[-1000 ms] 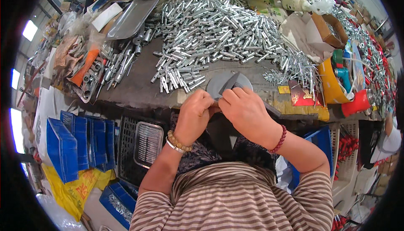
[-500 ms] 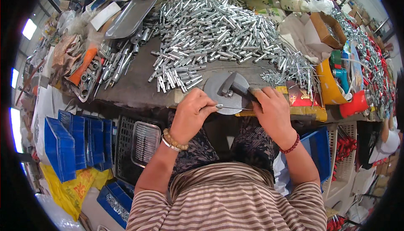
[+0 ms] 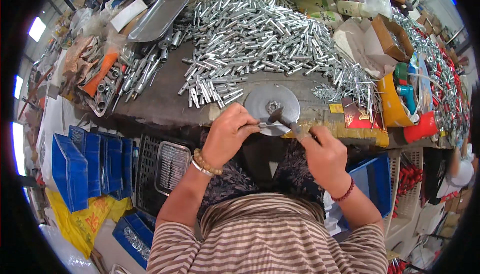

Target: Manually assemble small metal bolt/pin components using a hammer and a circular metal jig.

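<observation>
At the bench's near edge lies a round grey metal disc (image 3: pixel 286 99) with a rough knob at its middle. My left hand (image 3: pixel 227 136) is closed, pinching a small silver metal piece (image 3: pixel 265 125) between thumb and fingers over the disc's near rim. A hammer (image 3: pixel 295 126) is gripped by its handle in my right hand (image 3: pixel 326 156). Its dark head hangs slightly blurred beside the silver piece; whether the two touch I cannot tell. Beyond the disc spreads a large heap of short silver tubes (image 3: pixel 260 34).
Thin pins (image 3: pixel 350 84) lie right of the disc, near a yellow container (image 3: pixel 392 101) and a red can (image 3: pixel 421 130). Sockets and rods crowd the left, by a metal tray (image 3: pixel 160 16). Blue bins (image 3: pixel 70 174) stand below left, another blue bin (image 3: pixel 372 181) below right.
The hammer has come down and toward me, its head moving from above the disc's centre to its near rim. My right hand has dropped nearer my body; my left hand stays almost still.
</observation>
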`<state>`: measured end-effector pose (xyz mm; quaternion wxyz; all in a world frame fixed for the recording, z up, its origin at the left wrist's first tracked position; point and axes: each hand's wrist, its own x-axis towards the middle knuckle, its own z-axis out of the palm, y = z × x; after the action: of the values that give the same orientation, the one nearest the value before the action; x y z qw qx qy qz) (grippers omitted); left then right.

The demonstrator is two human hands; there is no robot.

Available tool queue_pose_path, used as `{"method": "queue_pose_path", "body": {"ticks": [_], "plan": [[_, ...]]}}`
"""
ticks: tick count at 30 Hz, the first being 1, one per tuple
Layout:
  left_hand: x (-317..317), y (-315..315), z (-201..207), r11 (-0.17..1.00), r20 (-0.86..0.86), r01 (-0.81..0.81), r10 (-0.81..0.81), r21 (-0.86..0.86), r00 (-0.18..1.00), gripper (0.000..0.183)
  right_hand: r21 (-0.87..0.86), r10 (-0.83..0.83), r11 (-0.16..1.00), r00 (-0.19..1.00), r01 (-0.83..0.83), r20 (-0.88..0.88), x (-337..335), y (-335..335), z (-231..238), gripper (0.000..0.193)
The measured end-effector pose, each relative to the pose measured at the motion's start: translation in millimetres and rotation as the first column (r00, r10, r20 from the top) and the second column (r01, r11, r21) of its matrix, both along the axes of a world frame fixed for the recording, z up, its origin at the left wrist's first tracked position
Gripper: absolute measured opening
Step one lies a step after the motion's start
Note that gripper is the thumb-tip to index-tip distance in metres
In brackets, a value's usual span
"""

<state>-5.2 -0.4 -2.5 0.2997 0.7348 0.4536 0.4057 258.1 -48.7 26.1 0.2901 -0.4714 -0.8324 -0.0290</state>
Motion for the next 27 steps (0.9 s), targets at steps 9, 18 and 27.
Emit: {"method": "queue_pose_path", "body": {"ticks": [9,18,27], "plan": [[-1,1,-3,1.0,-0.008,0.009,-0.009,0.007,1.0,0.016,0.033,0.118,0.993,0.987,-0.115,-0.111,-15,0,-8,0.049],[-3,2,4,0.997,0.008,0.03,-0.029,-0.067,1.0,0.015,-0.331,-0.023,0.939,0.942,-0.095,-0.335,-6,26,22,0.044],[-3,-4,0,0.999,-0.012,-0.014,0.014,-0.05,1.0,0.018,-0.192,0.025,0.981,0.999,-0.016,0.044,-26,23,5,0.015]]}}
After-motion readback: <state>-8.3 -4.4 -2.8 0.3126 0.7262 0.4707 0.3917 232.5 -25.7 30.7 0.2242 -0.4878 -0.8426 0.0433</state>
